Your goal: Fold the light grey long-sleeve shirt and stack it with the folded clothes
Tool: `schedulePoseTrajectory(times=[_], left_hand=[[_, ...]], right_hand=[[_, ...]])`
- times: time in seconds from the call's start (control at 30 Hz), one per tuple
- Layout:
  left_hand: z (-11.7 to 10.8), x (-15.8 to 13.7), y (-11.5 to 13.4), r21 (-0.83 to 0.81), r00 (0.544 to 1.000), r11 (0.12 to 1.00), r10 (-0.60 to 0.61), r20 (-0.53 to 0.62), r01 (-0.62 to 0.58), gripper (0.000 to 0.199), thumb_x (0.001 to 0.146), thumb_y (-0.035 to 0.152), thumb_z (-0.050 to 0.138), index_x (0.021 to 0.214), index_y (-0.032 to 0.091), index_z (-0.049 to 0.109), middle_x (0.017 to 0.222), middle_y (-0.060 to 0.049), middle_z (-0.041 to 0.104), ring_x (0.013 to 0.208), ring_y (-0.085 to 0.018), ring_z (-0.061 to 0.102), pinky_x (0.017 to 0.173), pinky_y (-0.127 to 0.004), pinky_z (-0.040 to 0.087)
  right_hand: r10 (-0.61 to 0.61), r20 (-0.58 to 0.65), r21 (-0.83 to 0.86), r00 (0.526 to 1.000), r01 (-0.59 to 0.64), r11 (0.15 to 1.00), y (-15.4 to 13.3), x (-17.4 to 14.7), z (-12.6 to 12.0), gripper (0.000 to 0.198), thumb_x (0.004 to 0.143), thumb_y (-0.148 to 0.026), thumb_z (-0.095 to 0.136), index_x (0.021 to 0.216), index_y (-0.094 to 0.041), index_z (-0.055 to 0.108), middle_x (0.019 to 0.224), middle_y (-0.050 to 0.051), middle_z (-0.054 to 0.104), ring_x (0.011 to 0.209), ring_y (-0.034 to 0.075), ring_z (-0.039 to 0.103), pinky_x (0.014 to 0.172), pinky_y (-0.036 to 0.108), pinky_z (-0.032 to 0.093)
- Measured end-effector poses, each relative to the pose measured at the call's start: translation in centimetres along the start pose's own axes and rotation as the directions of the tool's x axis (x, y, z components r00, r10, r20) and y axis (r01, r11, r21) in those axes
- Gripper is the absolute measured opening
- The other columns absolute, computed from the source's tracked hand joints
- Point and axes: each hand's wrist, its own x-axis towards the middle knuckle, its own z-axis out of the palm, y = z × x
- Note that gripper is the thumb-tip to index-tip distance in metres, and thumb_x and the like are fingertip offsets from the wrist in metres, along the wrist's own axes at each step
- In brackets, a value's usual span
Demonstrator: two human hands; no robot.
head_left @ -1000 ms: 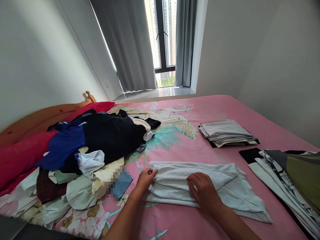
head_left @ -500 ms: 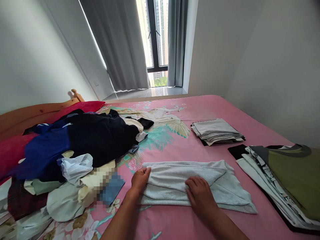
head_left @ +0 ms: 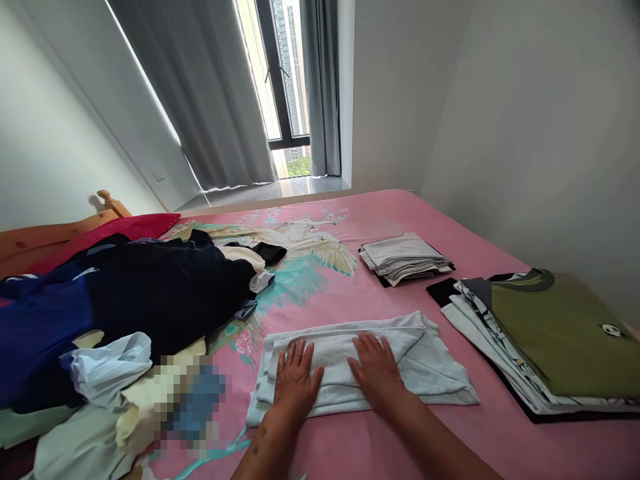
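A light grey garment, folded into a long strip, lies across the pink bedspread in front of me. Flat on its left part rests my left hand, fingers spread. My right hand presses on its middle, the fingers stretched out and nothing held. The garment's right end flares wider, with creases and loose layers showing. Its exact kind I cannot make out.
A loose heap of clothes covers the bed's left side. Folded grey pieces are stacked at the back right. Nearer on the right stands a stack of folded shirts topped by an olive one. Pink bedspread shows between them.
My left hand has let go of the garment's left edge and now lies flat on it. The right hand has opened out. The view has turned to the right.
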Motion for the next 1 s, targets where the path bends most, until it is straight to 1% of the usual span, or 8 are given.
schedulePoseTrajectory(times=[0.1, 0.2, 0.33, 0.47, 0.57, 0.67, 0.8, 1.0], left_hand=[[0.4, -0.2, -0.4, 0.082, 0.997, 0.995, -0.063, 0.049, 0.059, 0.059, 0.083, 0.045, 0.046, 0.137, 0.024, 0.039, 0.150, -0.009, 0.027, 0.139, -0.029, 0.018, 0.112, -0.050, 0.008], [-0.7, 0.2, -0.4, 0.077, 0.985, 0.993, -0.102, 0.136, 0.092, 0.061, 0.080, 0.048, 0.048, 0.137, 0.026, 0.039, 0.150, -0.008, 0.028, 0.138, -0.028, 0.019, 0.111, -0.048, 0.009], [-1.9, 0.9, 0.1, 0.077, 0.974, 0.988, -0.146, 0.176, 0.134, 0.072, 0.075, 0.061, 0.047, 0.138, 0.027, 0.036, 0.151, -0.009, 0.024, 0.140, -0.029, 0.012, 0.110, -0.053, 0.001], [-1.3, 1.0, -0.5, 0.011, 0.962, 0.985, -0.173, 0.212, 0.174, 0.079, 0.074, 0.065, 0.044, 0.141, 0.026, 0.030, 0.153, -0.009, 0.017, 0.141, -0.029, 0.007, 0.109, -0.053, -0.006], [-1.7, 0.8, -2.6, -0.108, 0.949, 0.949, -0.280, 0.147, 0.297, 0.071, 0.076, 0.059, 0.046, 0.137, 0.024, 0.038, 0.151, -0.009, 0.024, 0.140, -0.027, 0.012, 0.111, -0.050, 0.002], [-3.2, -0.4, -5.9, -0.180, 0.879, 0.861, -0.474, 0.054, 0.475, 0.061, 0.084, 0.052, 0.034, 0.132, 0.015, 0.042, 0.141, -0.015, 0.041, 0.132, -0.025, 0.033, 0.107, -0.040, 0.022], [-5.0, -2.8, -9.4, -0.207, 0.815, 0.789, -0.567, 0.120, 0.579, 0.061, 0.082, 0.056, 0.031, 0.111, 0.008, 0.056, 0.109, -0.019, 0.065, 0.102, -0.026, 0.059, 0.088, -0.034, 0.041], [-4.6, -3.1, -9.6, -0.227, 0.735, 0.699, -0.647, 0.200, 0.678, 0.062, 0.063, 0.071, 0.051, 0.083, 0.014, 0.064, 0.090, -0.019, 0.070, 0.090, -0.034, 0.063, 0.073, -0.036, 0.043]], right_hand=[[0.182, 0.067, -0.153, 0.981, -0.170, 0.973, 3.7, -0.6, 0.4, 0.072, 0.084, -0.057, 0.041, 0.134, -0.006, 0.039, 0.143, 0.019, 0.034, 0.134, 0.033, 0.024, 0.108, 0.058, 0.010], [0.311, 0.093, -0.196, 0.946, -0.288, 0.937, 5.7, -0.8, -0.6, 0.085, 0.081, -0.068, 0.032, 0.137, -0.004, 0.036, 0.145, 0.020, 0.029, 0.136, 0.034, 0.018, 0.108, 0.059, 0.006], [0.259, 0.064, -0.160, 0.964, -0.246, 0.956, 5.4, -0.9, -1.0, 0.071, 0.086, -0.063, 0.027, 0.139, -0.015, 0.034, 0.145, 0.014, 0.031, 0.136, 0.030, 0.020, 0.107, 0.060, 0.011], [0.182, 0.023, -0.163, 0.983, -0.176, 0.971, 5.6, -2.1, 0.8, 0.064, 0.087, -0.060, 0.030, 0.137, -0.022, 0.037, 0.146, 0.011, 0.030, 0.137, 0.029, 0.018, 0.106, 0.060, 0.012], [0.165, -0.012, -0.174, 0.986, -0.165, 0.971, 6.3, -2.7, 1.9, 0.064, 0.087, -0.060, 0.030, 0.138, -0.022, 0.036, 0.147, 0.011, 0.028, 0.137, 0.028, 0.017, 0.106, 0.060, 0.011], [0.160, -0.003, -0.167, 0.987, -0.158, 0.973, 6.6, -2.7, 1.9, 0.065, 0.086, -0.061, 0.030, 0.137, -0.022, 0.036, 0.147, 0.010, 0.029, 0.137, 0.029, 0.018, 0.106, 0.060, 0.012], [0.170, -0.060, -0.107, 0.984, -0.176, 0.979, 5.6, -2.9, 1.0, 0.062, 0.087, -0.057, 0.031, 0.136, -0.019, 0.037, 0.143, 0.013, 0.034, 0.135, 0.029, 0.022, 0.105, 0.061, 0.015], [0.117, -0.259, 0.095, 0.959, -0.095, 0.991, 5.4, -6.9, -0.8, 0.046, 0.090, -0.046, 0.030, 0.128, -0.022, 0.041, 0.136, 0.011, 0.044, 0.131, 0.029, 0.032, 0.104, 0.059, 0.019]])
